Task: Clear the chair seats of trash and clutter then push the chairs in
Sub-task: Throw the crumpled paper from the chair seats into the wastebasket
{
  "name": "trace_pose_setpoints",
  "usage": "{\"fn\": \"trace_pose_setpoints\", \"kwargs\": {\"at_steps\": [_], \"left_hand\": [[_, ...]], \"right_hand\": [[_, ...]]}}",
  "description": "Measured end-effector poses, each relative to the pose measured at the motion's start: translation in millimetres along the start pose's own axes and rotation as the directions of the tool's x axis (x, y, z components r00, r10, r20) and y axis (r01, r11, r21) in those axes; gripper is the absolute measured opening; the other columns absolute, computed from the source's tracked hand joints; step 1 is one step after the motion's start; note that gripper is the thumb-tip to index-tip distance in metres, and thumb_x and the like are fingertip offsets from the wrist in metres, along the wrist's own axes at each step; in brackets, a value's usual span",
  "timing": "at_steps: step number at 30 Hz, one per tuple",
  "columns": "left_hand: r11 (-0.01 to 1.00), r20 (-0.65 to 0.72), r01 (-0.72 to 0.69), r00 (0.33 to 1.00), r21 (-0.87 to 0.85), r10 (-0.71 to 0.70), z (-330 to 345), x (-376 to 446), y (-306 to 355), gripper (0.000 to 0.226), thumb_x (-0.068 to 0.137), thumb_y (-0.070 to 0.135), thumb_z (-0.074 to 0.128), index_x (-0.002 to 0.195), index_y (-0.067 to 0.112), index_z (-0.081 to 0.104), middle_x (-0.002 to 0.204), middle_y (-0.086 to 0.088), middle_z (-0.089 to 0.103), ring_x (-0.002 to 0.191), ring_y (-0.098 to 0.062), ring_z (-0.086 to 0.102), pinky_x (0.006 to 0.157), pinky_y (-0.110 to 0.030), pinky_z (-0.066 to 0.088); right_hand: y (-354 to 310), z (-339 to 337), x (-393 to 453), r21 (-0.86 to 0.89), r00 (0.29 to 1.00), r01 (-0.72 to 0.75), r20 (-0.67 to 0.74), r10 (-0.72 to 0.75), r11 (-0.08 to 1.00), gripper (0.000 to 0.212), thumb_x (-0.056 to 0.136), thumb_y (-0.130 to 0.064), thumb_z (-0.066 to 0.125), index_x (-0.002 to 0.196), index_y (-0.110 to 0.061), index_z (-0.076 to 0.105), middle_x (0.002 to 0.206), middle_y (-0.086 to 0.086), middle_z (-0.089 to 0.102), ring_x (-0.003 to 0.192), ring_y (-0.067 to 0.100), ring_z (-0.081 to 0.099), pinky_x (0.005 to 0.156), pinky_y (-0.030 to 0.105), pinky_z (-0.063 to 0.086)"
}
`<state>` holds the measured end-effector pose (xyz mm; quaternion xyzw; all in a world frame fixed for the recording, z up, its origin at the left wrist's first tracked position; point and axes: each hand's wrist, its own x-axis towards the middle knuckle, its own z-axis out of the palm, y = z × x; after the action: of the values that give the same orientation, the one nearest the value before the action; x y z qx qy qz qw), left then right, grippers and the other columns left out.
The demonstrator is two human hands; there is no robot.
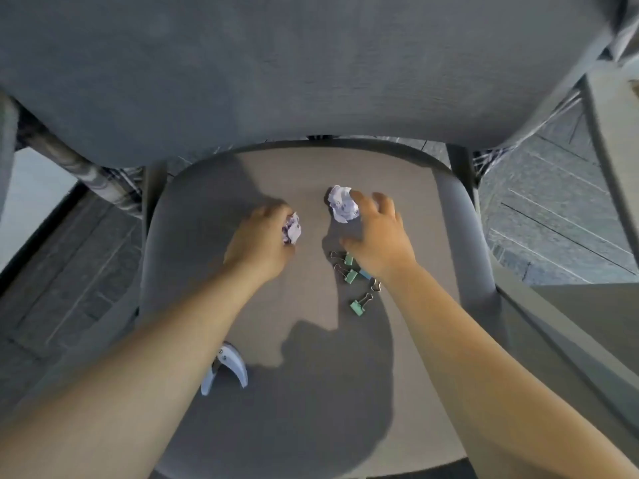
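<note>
I look down on a grey padded chair seat (311,357). My left hand (259,240) is closed around a small crumpled paper ball (292,231) at the seat's middle. My right hand (378,236) has its fingers spread, and the fingertips touch a second white crumpled paper ball (342,203) lying on the seat. Several green binder clips (352,274) lie just under and beside my right wrist. A white staple remover (226,369) sits near the seat's front left, partly hidden by my left forearm.
The chair's grey backrest (294,70) fills the top of the view. Dark chair legs and patterned carpet (553,216) show on both sides. A grey surface edge (587,316) lies to the right of the seat.
</note>
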<state>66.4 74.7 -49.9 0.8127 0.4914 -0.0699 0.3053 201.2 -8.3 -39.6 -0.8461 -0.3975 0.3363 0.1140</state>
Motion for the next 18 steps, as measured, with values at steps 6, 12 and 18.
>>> {"fn": "trace_pose_setpoints", "kwargs": {"at_steps": [6, 12, 18], "left_hand": [[0.999, -0.013, 0.045, 0.999, -0.007, -0.045, -7, 18, -6, 0.039, 0.081, 0.011, 0.062, 0.118, 0.009, 0.053, 0.121, -0.020, 0.054, 0.110, -0.038, 0.052, 0.089, -0.039, 0.044], [0.998, -0.049, 0.032, 0.998, -0.062, -0.035, -27, -4, -3, 0.037, 0.078, 0.011, 0.064, 0.114, 0.010, 0.056, 0.116, -0.016, 0.057, 0.108, -0.033, 0.053, 0.078, -0.030, 0.041], [0.995, -0.059, -0.077, 0.996, -0.068, 0.073, -78, -49, 23, 0.037, 0.077, 0.012, 0.066, 0.113, 0.007, 0.057, 0.118, -0.017, 0.058, 0.104, -0.035, 0.057, 0.084, -0.033, 0.046]], "right_hand": [[-4, 17, 37, -0.130, 0.998, 0.065, 0.030, -0.062, 0.989, 0.060, 0.085, -0.004, 0.055, 0.139, -0.021, 0.033, 0.143, 0.014, 0.031, 0.128, 0.036, 0.034, 0.096, 0.045, 0.045], [-18, -3, 17, -0.038, 0.998, 0.052, -0.016, -0.053, 0.998, 0.045, 0.084, 0.002, 0.053, 0.126, -0.011, 0.043, 0.127, 0.019, 0.041, 0.104, 0.042, 0.054, 0.082, 0.042, 0.051], [-51, -55, -49, 0.089, 0.993, 0.052, -0.106, -0.042, 0.995, 0.042, 0.082, 0.002, 0.053, 0.122, -0.009, 0.045, 0.125, 0.016, 0.041, 0.088, 0.039, 0.056, 0.075, 0.039, 0.052]]}}
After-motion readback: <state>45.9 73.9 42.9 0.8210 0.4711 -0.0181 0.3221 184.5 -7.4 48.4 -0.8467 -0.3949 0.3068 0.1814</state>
